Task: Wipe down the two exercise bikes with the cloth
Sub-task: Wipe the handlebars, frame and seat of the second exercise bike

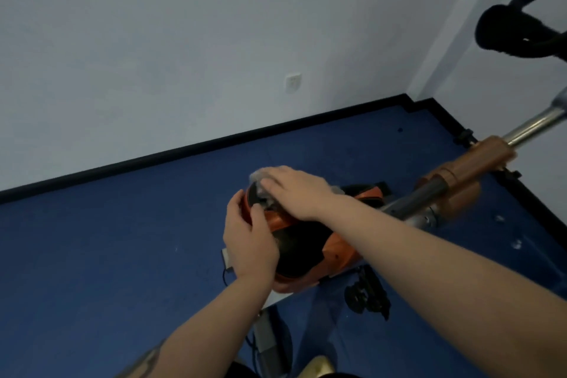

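Nearest me, low in view, were the bike's grey base post [265, 337] and a black pedal [368, 294] on the blue floor [92, 255]; above them both bare forearms reached fwd over the exercise bike [310, 252], its orange-and-black housing sitting mid-frame. The left hand [248, 236] was curled round the housing's far-left end, fingers wrapped w/ thumb on the black disc, bracing it; no cloth in that hand. The right hand [296, 190] lay nearly flat, palm down, pressing the grey cloth [260, 176] onto the top of the housing; the cloth bunched out past the fingertips, pinned rather than clenched.

The bike's long axis ran diagonally, lower-left housing to upper-right; the brown sleeve [466, 169] and chrome stem [534, 126] carried on up toward the black handlebar [515, 34] at the right edge, so the front pointed far-right, toward the wall corner.

Progress, my guess: early-to-mid on this bike; housing top under the cloth, stem, bars, pedal prob. still to do; a 2nd bike wasn't in sight, so that half looked undone. Beyond, the black skirting [184, 147] and a wall socket [293, 83].
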`<action>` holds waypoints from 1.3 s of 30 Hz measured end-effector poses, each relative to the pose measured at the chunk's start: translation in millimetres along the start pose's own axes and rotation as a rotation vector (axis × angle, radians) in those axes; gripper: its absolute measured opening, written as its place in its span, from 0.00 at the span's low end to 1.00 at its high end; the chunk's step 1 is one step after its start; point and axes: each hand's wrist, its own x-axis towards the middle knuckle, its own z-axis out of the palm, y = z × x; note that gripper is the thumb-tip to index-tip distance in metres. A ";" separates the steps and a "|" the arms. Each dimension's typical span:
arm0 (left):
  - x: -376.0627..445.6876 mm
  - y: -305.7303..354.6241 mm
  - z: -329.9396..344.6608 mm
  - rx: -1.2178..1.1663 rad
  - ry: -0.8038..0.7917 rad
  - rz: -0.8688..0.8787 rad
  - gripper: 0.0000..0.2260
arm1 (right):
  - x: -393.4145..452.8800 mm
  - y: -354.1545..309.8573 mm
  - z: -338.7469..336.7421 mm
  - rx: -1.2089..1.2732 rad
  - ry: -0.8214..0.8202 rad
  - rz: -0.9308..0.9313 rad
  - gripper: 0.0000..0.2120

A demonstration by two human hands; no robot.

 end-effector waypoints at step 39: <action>17.2 -9.2 -9.0 0.253 -0.413 -0.266 0.48 | 22.3 -3.2 -9.0 0.267 -0.085 0.120 0.19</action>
